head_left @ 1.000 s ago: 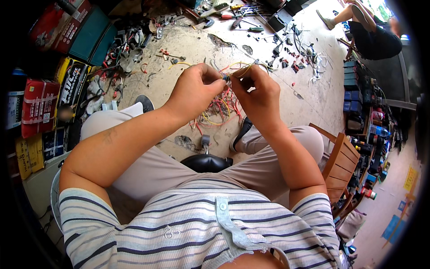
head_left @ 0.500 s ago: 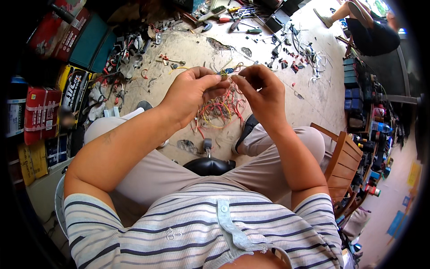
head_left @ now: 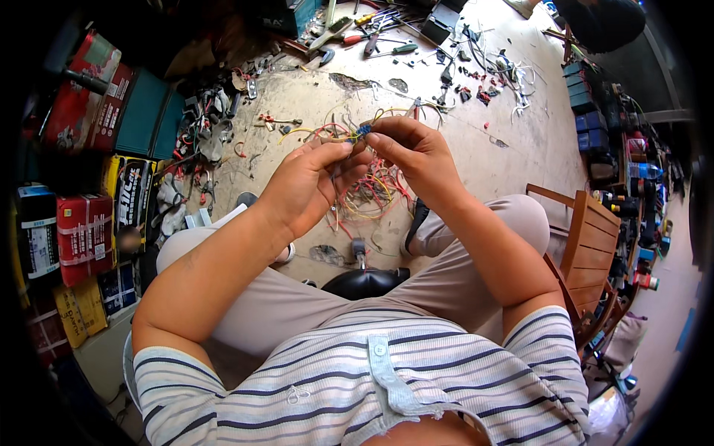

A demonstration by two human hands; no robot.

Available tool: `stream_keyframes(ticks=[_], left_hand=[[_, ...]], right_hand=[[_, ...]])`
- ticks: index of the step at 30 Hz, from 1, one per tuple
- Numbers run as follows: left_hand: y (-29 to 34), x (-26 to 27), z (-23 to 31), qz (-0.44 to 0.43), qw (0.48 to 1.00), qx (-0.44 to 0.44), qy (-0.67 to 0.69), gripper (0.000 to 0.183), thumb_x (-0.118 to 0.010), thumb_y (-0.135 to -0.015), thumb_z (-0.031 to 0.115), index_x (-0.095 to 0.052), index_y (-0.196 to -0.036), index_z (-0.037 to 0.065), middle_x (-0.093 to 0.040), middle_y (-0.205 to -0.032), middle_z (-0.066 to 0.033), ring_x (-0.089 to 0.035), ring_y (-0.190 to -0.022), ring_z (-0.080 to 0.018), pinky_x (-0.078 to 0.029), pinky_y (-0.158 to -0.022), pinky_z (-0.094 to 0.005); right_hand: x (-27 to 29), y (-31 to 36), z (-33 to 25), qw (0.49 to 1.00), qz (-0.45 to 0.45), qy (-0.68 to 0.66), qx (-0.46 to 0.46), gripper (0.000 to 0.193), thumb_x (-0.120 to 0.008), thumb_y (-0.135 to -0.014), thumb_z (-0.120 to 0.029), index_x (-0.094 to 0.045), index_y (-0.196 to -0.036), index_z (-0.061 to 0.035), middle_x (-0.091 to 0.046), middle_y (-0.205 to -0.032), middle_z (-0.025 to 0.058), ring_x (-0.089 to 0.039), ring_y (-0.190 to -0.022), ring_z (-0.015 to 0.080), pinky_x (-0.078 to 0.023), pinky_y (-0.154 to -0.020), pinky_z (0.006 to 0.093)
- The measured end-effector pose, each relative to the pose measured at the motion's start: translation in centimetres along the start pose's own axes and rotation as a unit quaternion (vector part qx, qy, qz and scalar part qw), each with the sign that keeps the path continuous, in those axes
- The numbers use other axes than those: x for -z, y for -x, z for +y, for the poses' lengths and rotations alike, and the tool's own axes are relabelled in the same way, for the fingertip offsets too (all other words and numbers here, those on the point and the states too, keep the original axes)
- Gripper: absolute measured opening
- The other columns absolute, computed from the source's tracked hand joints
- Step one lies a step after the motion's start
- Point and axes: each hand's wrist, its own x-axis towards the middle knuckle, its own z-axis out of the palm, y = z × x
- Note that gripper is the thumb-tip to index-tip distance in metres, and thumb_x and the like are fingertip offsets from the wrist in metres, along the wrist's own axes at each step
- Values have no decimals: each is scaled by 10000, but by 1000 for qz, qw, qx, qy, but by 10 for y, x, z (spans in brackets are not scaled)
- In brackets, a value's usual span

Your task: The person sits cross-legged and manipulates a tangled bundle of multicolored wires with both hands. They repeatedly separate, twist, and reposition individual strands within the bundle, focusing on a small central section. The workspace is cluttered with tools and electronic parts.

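Observation:
In front of me, above the floor, both hands meet at a small blue piece with thin wires coming off it; whether it is a connector or wound wire I cannot tell. My right hand pinches the blue piece between thumb and fingers. Thumb and forefinger of my left hand are pressed together on thin yellowish wire at its left side. Below the fingers is a loose tangle of red, yellow and white wires, partly hidden by my hands.
Screwdrivers, a wooden-handled brush and cut wire scraps lie on the far floor. Boxes are stacked on the left. A wooden chair and loaded shelves stand right. A black seat shows between my legs.
The view has shifted. My right hand has turned and moved onto the blue piece, its fingers now covering part of it. My left hand keeps its pinch.

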Motion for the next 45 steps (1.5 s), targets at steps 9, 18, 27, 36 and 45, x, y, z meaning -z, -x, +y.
stream_keyframes(ticks=[9,18,27,36,45], left_hand=[[-1,1,0,-13,999,39,15,206,-510,-903,92,-555,-1057,-37,-629,-975,-102,-625,-884,-155,-531,-796,-267],[-2,3,-1,21,999,-16,-47,177,-527,-905,101,-575,-1024,-20,-635,-932,-86,-628,-845,-149,-529,-773,-275],[-3,-3,-8,71,981,-65,-166,107,-548,-897,89,-575,-944,-4,-638,-892,-78,-635,-803,-136,-525,-757,-255],[-4,-1,-8,86,973,-76,-200,115,-568,-889,102,-575,-940,-1,-635,-876,-71,-636,-785,-128,-528,-745,-243],[-3,0,-7,85,971,-71,-212,118,-574,-887,112,-597,-940,9,-649,-875,-60,-634,-783,-112,-526,-730,-228]], right_hand=[[5,0,-2,996,-16,-56,-61,231,-665,-847,-131,-622,-991,44,-649,-885,71,-605,-806,105,-495,-726,224],[4,3,-4,991,26,103,82,176,-679,-816,-90,-629,-957,2,-622,-806,39,-573,-709,59,-477,-631,224],[-6,8,-12,909,37,324,259,214,-706,-744,-55,-640,-947,-53,-608,-809,62,-601,-646,154,-488,-581,259],[-10,7,-15,886,32,375,271,111,-681,-744,-48,-641,-847,-57,-611,-798,60,-605,-691,195,-493,-608,290],[-10,6,-16,914,73,323,233,92,-672,-761,-35,-636,-846,-40,-610,-800,76,-613,-673,171,-491,-606,266]])
